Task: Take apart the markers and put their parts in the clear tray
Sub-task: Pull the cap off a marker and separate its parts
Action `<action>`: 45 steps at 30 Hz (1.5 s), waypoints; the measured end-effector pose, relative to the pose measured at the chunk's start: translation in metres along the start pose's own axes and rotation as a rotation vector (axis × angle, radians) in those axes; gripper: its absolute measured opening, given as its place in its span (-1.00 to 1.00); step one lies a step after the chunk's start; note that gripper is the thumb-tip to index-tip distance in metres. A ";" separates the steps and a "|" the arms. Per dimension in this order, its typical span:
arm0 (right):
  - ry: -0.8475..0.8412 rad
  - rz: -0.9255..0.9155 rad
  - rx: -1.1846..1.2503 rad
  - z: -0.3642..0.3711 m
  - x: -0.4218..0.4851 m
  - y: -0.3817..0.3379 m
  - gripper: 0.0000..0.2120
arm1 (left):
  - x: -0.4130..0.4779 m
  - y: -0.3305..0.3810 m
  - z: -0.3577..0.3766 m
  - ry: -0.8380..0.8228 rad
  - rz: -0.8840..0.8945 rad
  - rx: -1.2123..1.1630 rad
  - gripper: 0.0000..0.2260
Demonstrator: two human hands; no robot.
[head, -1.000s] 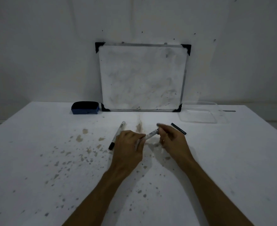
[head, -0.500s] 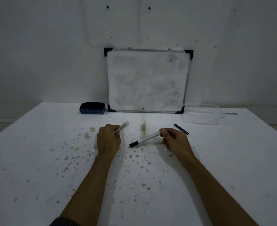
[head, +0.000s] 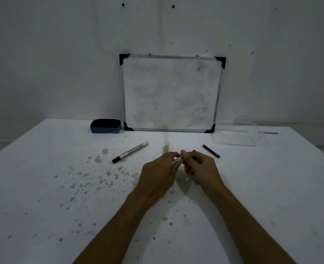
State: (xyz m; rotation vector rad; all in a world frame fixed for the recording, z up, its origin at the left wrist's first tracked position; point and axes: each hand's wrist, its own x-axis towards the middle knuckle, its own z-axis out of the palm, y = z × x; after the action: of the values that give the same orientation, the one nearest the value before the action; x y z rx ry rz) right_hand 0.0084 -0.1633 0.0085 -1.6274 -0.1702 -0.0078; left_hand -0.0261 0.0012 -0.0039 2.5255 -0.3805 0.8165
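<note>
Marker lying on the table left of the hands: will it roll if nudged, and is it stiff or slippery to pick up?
The marker is a slim round barrel lying flat on the table, so it would probably roll if nudged sideways. It lies straight, so likely rigid and light. The barrel looks smooth and printed, so possibly a bit slippery; a pinch across its middle seems safest.

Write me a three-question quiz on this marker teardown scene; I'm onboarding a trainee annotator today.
1. True or false: the clear tray already holds marker parts.
2. Which lies nearer the blue eraser: A) the capped marker on the table, B) the loose black piece?
3. What do the left hand and right hand grip together?

Key
1. False; it looks empty.
2. A.
3. A second marker, mostly hidden by both hands' fingers.
</note>
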 end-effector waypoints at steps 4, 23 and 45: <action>-0.071 0.064 0.048 -0.004 0.002 0.003 -0.70 | 0.001 -0.012 0.002 -0.127 -0.037 0.060 -0.68; -0.031 -0.307 -0.667 0.002 0.007 0.018 -0.82 | 0.013 -0.027 -0.021 -0.325 -0.531 -0.975 -0.75; 0.014 0.032 0.444 0.004 0.006 0.004 -0.83 | 0.020 -0.008 -0.011 -0.024 -0.892 -1.531 -0.63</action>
State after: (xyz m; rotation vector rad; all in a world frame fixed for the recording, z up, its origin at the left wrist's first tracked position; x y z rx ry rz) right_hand 0.0148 -0.1592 0.0054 -1.1862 -0.1237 0.0406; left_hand -0.0130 0.0110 0.0136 1.0124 0.1449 -0.0077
